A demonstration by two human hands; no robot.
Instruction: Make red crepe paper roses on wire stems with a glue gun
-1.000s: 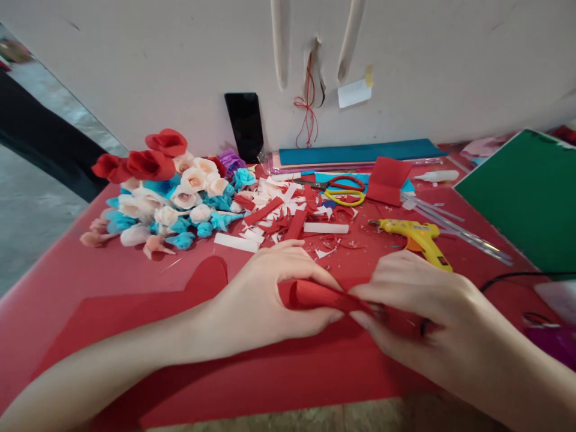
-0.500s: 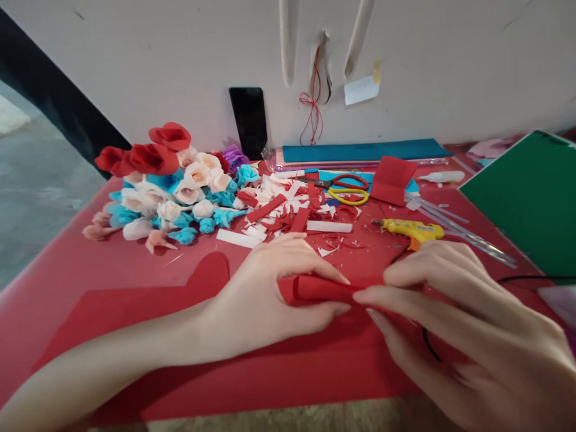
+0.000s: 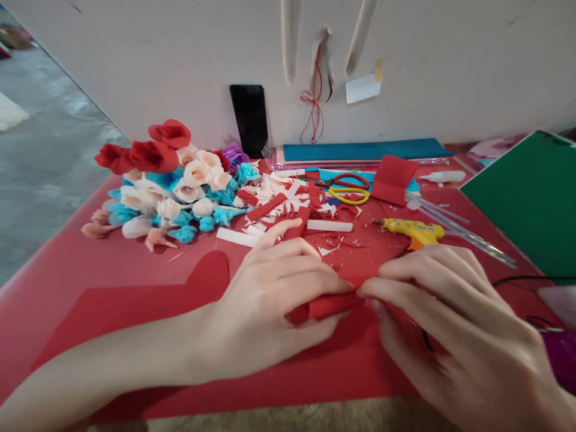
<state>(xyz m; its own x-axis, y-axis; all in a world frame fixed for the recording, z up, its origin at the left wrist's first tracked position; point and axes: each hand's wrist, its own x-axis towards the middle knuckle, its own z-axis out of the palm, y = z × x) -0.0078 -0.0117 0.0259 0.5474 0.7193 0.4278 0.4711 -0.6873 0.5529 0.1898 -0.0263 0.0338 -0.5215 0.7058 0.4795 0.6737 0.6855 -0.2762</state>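
Between my hands is a rolled piece of red crepe paper point(image 3: 330, 305), close above the table's front part. My left hand point(image 3: 276, 297) wraps around the roll, thumb below and fingers on top. At its right end, the thumb and forefinger of my right hand point(image 3: 454, 324) pinch the tip of the paper. Under my left forearm lies a flat red sheet point(image 3: 121, 315), with a rounded red petal shape point(image 3: 209, 273) at its back edge.
Paper roses point(image 3: 180, 186) in several colours are heaped at the back left. Paper scraps point(image 3: 283, 204), scissors point(image 3: 348, 189), a yellow glue gun point(image 3: 409, 231), clear glue sticks point(image 3: 468, 234) and a green board point(image 3: 526, 198) lie behind my hands. A black phone point(image 3: 249, 120) leans on the wall.
My left fingers have closed further over the red roll, covering more of it. My right fingertips have come nearer to the left ones, still pinching the paper's end.
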